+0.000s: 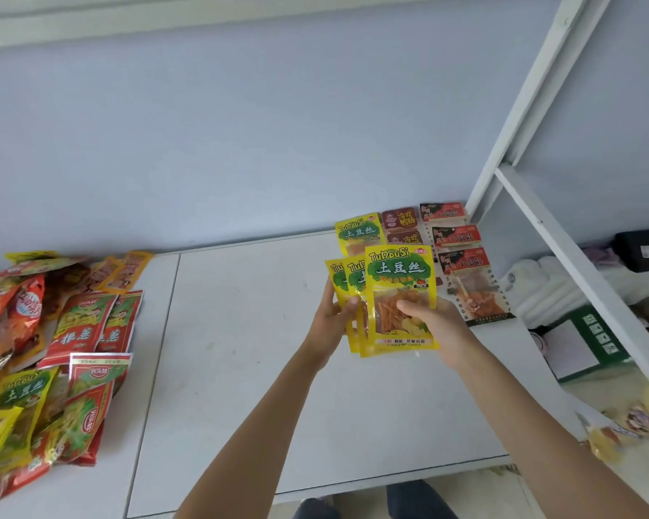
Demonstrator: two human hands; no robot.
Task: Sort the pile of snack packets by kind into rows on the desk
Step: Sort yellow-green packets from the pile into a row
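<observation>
Three yellow-and-green potato-strip packets (399, 290) are fanned out above the desk at centre right. My left hand (332, 320) grips the two rear ones from the left; my right hand (433, 324) pinches the front one, thumb on its clear window. Behind them one more yellow packet (358, 232) lies on the white desk (240, 350). To its right lie two brown packets (401, 221) in a column, then three red-and-black packets (459, 262) in another. The unsorted pile (45, 350) of red, orange and yellow packets covers the desk's left end.
A white metal ladder frame (540, 204) slants up at the right, beside the desk's far corner. Beyond it lie white folded fabric (547, 290), a green-and-white box (589, 346) and a black case (643, 249). Blurred yellow wrappers (622, 425) sit at the lower right.
</observation>
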